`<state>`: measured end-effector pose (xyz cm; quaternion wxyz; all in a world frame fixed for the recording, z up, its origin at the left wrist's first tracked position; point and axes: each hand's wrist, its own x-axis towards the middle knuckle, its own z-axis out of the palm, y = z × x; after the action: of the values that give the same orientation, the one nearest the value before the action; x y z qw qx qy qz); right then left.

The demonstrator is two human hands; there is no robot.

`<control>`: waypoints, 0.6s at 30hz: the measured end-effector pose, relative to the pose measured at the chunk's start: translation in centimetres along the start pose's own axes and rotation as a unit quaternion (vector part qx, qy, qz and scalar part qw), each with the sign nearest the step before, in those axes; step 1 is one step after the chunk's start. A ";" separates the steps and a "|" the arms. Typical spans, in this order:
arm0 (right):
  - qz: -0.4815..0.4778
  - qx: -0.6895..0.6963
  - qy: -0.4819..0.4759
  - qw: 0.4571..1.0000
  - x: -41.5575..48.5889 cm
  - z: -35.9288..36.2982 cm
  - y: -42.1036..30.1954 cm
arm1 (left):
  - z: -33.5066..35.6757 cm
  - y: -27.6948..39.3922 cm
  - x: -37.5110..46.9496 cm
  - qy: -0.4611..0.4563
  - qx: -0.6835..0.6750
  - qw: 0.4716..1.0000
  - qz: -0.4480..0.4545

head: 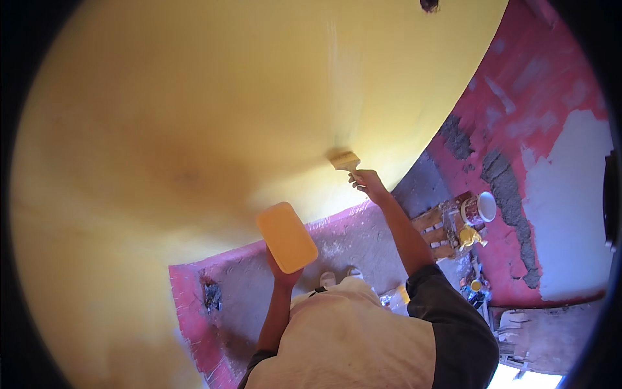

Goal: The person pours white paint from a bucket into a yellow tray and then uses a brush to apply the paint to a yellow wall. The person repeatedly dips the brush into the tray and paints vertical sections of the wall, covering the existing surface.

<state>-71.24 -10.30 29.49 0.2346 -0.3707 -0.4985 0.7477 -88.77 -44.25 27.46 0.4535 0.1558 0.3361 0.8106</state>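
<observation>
My right hand [368, 185] grips the handle of a wide paintbrush [346, 160], its bristles at the yellow wall [272, 121]. Whether they touch the wall I cannot tell for certain. Pale vertical streaks run up the wall above the brush. In my left hand [286, 274] is a rectangular container with rounded corners [286, 237], yellow-orange inside, held lower and to the left of the brush. My left fingers are mostly hidden beneath it.
A wooden pallet-like piece [432, 232] lies at the right, near a paint-stained bucket [486, 206] and a yellow-stained cloth or bag [469, 237]. Beyond rises a pink wall with grey patches [505, 180]. The lower yellow wall meets a pink band [233, 254]; my feet stand on the grey floor [340, 243].
</observation>
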 end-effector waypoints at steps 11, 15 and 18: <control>-0.281 0.000 -0.042 0.959 -12.0 9.9 -35.2 | 3.7 -1.1 0.9 -0.080 0.392 0.880 0.256; -0.330 -0.024 -0.056 0.942 -11.9 10.2 -37.5 | 3.7 -1.2 0.5 -0.067 0.361 0.899 0.239; -0.317 -0.057 -0.026 0.947 -10.6 9.2 -33.8 | 3.6 -0.3 0.1 -0.075 0.404 0.868 0.278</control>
<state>-72.58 -9.90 66.09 0.4250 -0.1873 -0.6377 0.6145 -86.66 -42.57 29.92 0.1307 0.4729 0.5419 0.6823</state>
